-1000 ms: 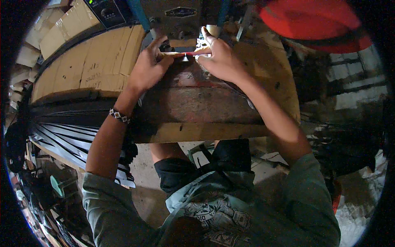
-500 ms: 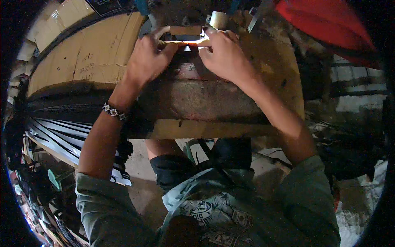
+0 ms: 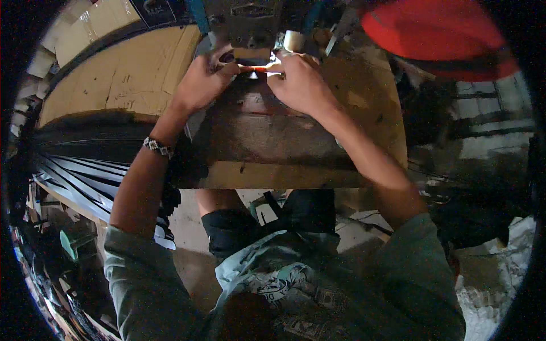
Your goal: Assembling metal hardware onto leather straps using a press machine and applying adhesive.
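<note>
My left hand [image 3: 206,82] and my right hand [image 3: 301,82] reach to the far end of the worktop, facing each other under a bright light. Between their fingertips runs a narrow orange strip [image 3: 259,69], its material too small to make out. Thumb and fingers of each hand close on one end of it. Just behind stands a dark machine [image 3: 250,28], its lower front close to my fingers. A small bright triangular spot [image 3: 253,75] shows right below the strip.
The worn dark worktop [image 3: 267,139] has a cardboard-coloured border [image 3: 273,175]. Right of the machine stands a pale roll [image 3: 293,41]. A large cardboard piece [image 3: 125,74] lies at left, above black-and-white strips [image 3: 85,184]. Something red [image 3: 438,37] fills the far right.
The view has shifted, showing more of the machine. Both hands keep hold of the orange strip at the same place before the machine, with only slight finger movement.
</note>
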Demonstrator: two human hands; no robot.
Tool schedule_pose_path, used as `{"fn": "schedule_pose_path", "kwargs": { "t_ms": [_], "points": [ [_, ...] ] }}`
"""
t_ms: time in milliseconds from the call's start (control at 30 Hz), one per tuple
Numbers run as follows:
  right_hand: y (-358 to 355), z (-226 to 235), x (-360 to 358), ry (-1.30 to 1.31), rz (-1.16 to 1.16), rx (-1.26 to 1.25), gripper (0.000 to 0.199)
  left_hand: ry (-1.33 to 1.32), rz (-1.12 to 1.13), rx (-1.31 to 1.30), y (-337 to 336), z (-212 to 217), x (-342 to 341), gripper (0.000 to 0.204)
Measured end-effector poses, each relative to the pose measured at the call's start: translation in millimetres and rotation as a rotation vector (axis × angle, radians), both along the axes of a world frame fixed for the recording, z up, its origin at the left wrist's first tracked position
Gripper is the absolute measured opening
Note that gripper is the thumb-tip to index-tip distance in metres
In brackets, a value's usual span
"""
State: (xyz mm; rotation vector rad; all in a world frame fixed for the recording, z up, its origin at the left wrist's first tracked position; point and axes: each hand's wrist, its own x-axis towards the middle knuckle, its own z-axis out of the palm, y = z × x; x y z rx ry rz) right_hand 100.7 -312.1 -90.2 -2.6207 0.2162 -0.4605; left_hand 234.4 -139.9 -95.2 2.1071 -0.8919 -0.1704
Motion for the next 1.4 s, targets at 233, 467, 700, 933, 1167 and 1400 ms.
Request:
{"fn": "schedule_pose_path", "kwargs": {
  "t_ms": [233,467,700,933,1167,1400],
  "points": [
    [-14,-8,-19,-0.06,0.073,0.327,0.067,0.358,-0.192,-0.308,17,1,13,0.042],
    [5,27,-110,-0.179,0.032,0.435,0.059,0.32,-0.064,-0.365,84,62,-47,0.046],
    [12,22,-204,-0.278,-0.183,0.438,0.051,1.291,-0.462,-1.142,113,58,-147,0.075],
    [28,-7,-263,-0.367,-0.4,0.67,0.044,1.526,-0.632,-1.292,96,5,-191,0.08],
    [30,-67,-318,-0.339,-0.695,0.881,0.032,1.748,-0.402,-1.099,63,-31,-230,0.067],
    [19,-118,-355,-0.267,-0.873,1.314,0.043,1.753,-0.321,-0.748,33,-56,-270,0.06]
  ]
}}
